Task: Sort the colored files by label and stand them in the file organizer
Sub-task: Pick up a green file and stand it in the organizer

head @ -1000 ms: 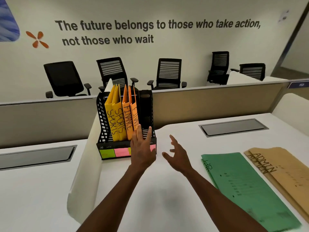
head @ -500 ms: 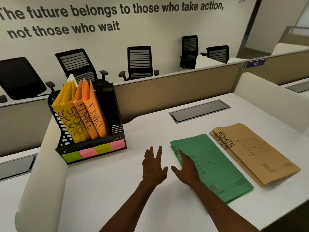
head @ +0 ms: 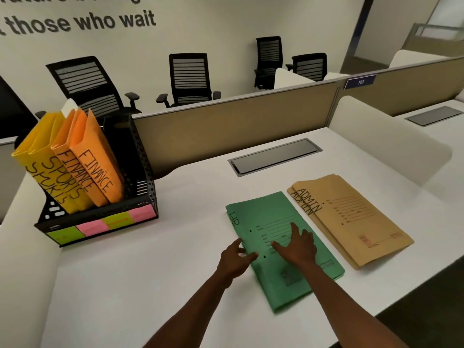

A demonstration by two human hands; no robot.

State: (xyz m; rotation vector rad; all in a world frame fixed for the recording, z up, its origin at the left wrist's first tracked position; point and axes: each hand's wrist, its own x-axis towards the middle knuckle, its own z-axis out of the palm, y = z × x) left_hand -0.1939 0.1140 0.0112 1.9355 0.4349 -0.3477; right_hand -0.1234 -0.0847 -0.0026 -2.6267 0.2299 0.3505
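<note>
Two hands (head: 266,252) on flat green file (head: 281,247)

Bare desk (head: 175,247) lies open between organizer (head: 140,172) and green files (head: 281,277); its 2 right slots free.

office, desk partitions (head: 251,121), swivel chairs (head: 189,80)
</note>
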